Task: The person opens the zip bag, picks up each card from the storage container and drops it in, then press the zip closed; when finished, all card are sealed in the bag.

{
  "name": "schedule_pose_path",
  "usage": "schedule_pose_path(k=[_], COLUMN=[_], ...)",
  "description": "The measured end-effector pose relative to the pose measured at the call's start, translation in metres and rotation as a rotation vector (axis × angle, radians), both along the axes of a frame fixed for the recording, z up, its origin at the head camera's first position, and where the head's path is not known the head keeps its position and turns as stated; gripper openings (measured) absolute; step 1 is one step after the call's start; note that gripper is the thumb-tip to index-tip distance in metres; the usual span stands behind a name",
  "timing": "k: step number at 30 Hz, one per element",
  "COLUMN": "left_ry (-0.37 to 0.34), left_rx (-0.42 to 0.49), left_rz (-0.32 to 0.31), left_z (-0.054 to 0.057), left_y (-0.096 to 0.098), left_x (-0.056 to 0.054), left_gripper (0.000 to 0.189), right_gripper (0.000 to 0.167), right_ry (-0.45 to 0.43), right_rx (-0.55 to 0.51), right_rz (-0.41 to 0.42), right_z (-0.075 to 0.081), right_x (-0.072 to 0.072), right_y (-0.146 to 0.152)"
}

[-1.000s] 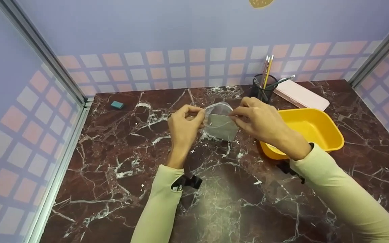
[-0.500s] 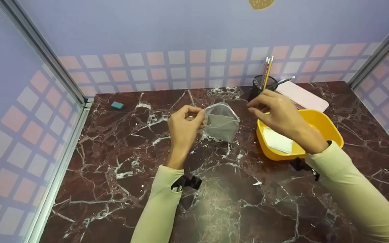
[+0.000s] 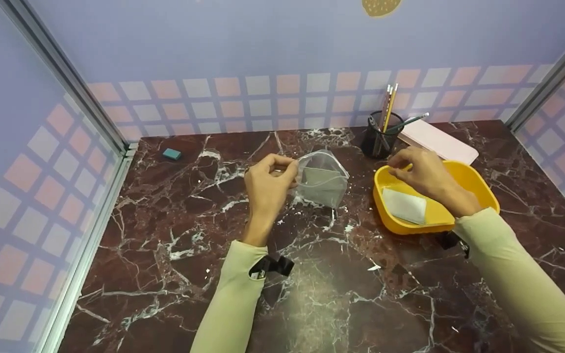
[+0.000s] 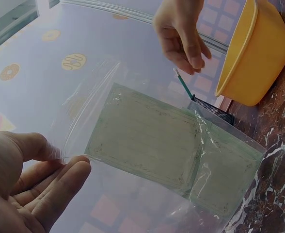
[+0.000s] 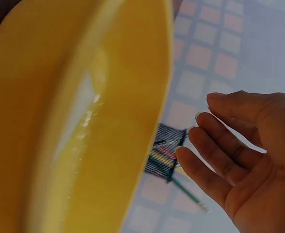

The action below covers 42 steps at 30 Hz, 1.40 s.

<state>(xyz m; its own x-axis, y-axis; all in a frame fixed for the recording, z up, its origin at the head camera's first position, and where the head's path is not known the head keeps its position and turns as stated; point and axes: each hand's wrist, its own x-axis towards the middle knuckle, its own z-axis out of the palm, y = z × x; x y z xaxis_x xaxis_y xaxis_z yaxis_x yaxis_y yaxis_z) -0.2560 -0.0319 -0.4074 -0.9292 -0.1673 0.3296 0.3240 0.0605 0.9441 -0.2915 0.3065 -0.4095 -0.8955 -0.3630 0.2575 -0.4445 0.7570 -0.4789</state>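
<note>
My left hand (image 3: 269, 184) pinches the top edge of a clear zip bag (image 3: 324, 184) between thumb and fingers. Inside the bag, greenish-grey printed cards (image 4: 150, 138) show through the plastic in the left wrist view. My right hand (image 3: 424, 172) is over a yellow plastic bin (image 3: 489, 198), its fingers loosely bent around nothing. In the right wrist view the fingers (image 5: 215, 167) stand apart from the thumb, beside the bin's wall. A white, flat rectangular packet (image 3: 405, 206) lies in the bin, below the right hand.
A black mesh pencil cup (image 3: 378, 139) with several pencils stands behind the bin. A pale pink flat case (image 3: 439, 139) lies next to it. At the far left of the marbled table (image 3: 165, 294) sits a small teal eraser-like block (image 3: 171, 154). Panels enclose the back and sides.
My right hand has let go of the bag's edge and moved right, over the bin, uncovering the white packet. The left hand stays in place, still pinching the bag.
</note>
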Motion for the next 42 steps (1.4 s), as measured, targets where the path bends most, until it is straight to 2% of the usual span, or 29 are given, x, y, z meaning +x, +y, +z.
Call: schedule_pose_path(k=[5,9,19,24,29,35,42], left_ry=[-0.011,-0.013,0.009,0.009,0.002,-0.007,-0.005], left_rx=[-0.010,-0.011,-0.016,-0.012,-0.009,-0.006,-0.024], left_rz=[0.002,0.003,-0.006,-0.007,-0.003,-0.003,0.001], left_z=[0.000,0.000,-0.001,-0.001,-0.001,-0.002,-0.001], left_y=[0.000,0.000,0.000,0.000,0.000,0.000,0.000], left_x=[0.000,0.000,-0.001,-0.001,-0.001,-0.001,-0.001], left_gripper=[0.005,0.005,0.005,0.005,0.006,0.005,0.004], right_gripper=[0.018,0.021,0.022,0.028,0.027,0.026,0.028], right_ry=[-0.101,-0.151,-0.167,-0.187,-0.213,-0.237,-0.314], right_rx=[0.052,0.051,0.069,0.107,0.118,0.119,0.088], right_rz=[-0.029,-0.038,0.016,0.024,0.015,-0.011,-0.067], right_z=[-0.018,-0.030,-0.059,-0.063,-0.063,-0.063,-0.062], right_x=[-0.006,-0.010,-0.016,-0.016,-0.016,-0.016,-0.016], right_y=[0.015,0.024,0.038,0.037,0.036,0.035,0.038])
